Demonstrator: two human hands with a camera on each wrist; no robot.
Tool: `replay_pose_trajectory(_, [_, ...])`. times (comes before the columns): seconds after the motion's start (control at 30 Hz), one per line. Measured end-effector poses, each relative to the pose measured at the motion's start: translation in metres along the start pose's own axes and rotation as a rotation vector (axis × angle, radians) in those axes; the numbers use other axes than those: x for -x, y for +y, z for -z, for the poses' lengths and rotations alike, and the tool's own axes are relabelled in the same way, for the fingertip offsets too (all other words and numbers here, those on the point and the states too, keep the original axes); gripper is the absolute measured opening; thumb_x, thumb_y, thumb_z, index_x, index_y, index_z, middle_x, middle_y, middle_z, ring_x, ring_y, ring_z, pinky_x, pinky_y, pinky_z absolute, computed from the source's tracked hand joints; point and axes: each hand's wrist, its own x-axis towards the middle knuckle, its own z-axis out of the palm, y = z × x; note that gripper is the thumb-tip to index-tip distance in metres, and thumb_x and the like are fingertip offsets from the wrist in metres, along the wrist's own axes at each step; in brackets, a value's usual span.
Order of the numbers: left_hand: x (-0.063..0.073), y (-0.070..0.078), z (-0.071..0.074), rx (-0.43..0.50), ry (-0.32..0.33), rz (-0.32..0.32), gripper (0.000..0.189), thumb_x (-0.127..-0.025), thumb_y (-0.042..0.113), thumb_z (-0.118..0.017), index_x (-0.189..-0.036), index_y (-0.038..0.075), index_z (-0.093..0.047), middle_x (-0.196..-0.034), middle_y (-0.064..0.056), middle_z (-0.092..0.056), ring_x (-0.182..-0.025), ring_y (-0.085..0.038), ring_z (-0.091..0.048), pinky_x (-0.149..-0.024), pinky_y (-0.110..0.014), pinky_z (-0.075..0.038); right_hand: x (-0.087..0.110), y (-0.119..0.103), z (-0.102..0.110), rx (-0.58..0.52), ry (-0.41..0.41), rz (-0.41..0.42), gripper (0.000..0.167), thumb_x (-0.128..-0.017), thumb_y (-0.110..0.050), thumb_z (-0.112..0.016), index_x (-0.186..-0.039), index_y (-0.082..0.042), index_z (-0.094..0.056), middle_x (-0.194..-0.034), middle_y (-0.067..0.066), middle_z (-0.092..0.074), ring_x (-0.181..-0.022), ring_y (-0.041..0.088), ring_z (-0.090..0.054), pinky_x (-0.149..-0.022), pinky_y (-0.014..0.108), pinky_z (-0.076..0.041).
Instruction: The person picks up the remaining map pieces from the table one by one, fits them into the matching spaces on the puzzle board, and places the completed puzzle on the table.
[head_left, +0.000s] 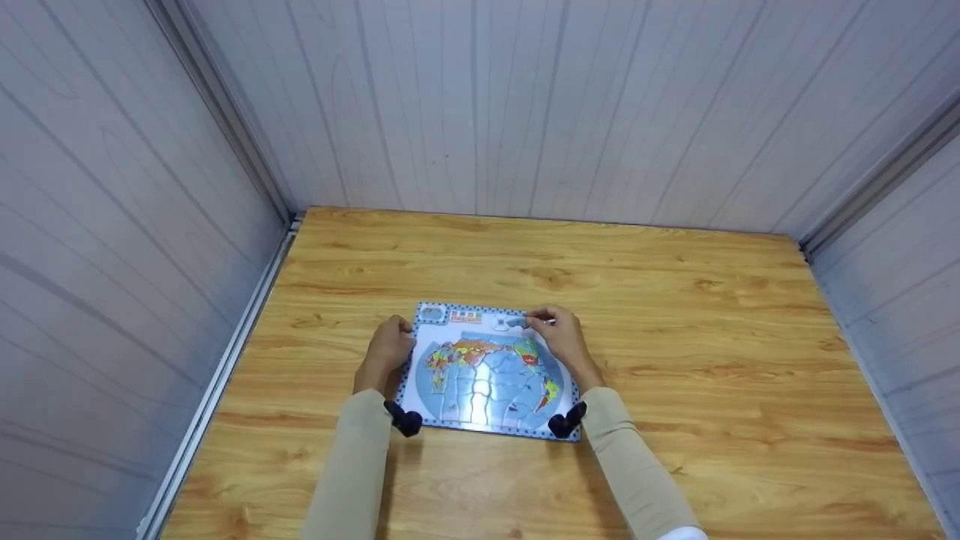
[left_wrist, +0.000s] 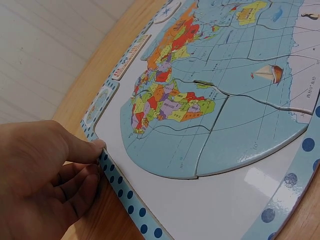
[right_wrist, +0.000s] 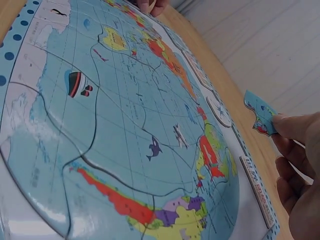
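A world-map jigsaw puzzle board [head_left: 480, 430] with a blue dotted border lies on the wooden table, its light blue pieces forming a rounded map. At the board's left edge, my left hand [head_left: 388, 346] grips the rim. In the left wrist view the thumb [left_wrist: 94, 148] lies on the dotted border, with the other fingers curled beside and below it. My right hand [head_left: 561, 337] pinches a small puzzle piece [right_wrist: 260, 114] between thumb and fingers, over the board's far right corner. This piece is blue with some green and red along one side.
The wooden table [head_left: 712, 360] surrounds the board. Pale wood-grain panels [head_left: 510, 112] stand behind it and on both sides. Raised label pieces, one an oval with a compass star [right_wrist: 218, 111], lie along the board's far margin. Black wrist mounts [head_left: 405, 420] hang close over the near border.
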Motion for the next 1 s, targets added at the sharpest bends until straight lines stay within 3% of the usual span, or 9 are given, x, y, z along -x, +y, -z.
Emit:
replay_pose_trajectory(0.3, [-0.001,-0.002,0.001,-0.041,0.023,-0.069,0.026,-0.095,0.008,-0.049,-0.120,0.002,-0.048,-0.116,-0.017,-0.054,-0.105,-0.028,-0.052,-0.092,-0.041,-0.045,-0.003,-0.004,-0.010,-0.022,0.001,0.022,0.012,-0.090,-0.012,-0.065,-0.098,-0.006,-0.072,-0.093,0.009,-0.069,-0.087,0.017,-0.059,-0.072,0.025,-0.047])
replay_pose_trajectory(1.0, [0.003,0.000,-0.002,0.008,0.010,-0.023,0.024,-0.097,0.010,-0.047,-0.120,0.005,-0.048,-0.117,-0.016,-0.054,-0.107,-0.029,-0.054,-0.092,-0.041,-0.046,-0.006,-0.008,-0.043,0.069,-0.072,0.086,0.010,-0.091,-0.013,-0.064,-0.096,-0.008,-0.072,-0.093,0.005,-0.069,-0.084,0.016,-0.061,-0.074,0.031,-0.049])
